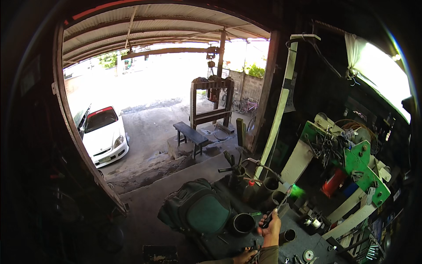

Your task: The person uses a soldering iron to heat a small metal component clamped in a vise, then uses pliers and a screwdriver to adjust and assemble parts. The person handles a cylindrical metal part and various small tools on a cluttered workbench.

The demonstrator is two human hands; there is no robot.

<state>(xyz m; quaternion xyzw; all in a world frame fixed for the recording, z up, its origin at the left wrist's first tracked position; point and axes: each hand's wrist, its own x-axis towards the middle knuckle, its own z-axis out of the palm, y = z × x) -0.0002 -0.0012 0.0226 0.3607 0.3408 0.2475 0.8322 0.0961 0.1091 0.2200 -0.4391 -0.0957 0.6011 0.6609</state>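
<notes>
My right hand (272, 227) is closed around the dark handle of a slim, long-shafted tool (281, 205). The shaft points up and away to the right, and a bright green glow (298, 191) shows just past its tip. I cannot tell the tool's exact kind. Low at the frame's edge, my left hand (246, 255) has its fingers curled around something dark and narrow, too dim to make out. A round black open pot (243, 223) stands left of my right hand. On the right of my wrist is a smaller dark cylinder (288, 236).
A dark green backpack (200, 207) lies left of the pot. Behind are a red-capped bottle (249, 190) and dark cylinders (268, 188). A green and white metal frame (358, 167) holding tools rises at right. Outside stand a bench (190, 133) and a white car (104, 136).
</notes>
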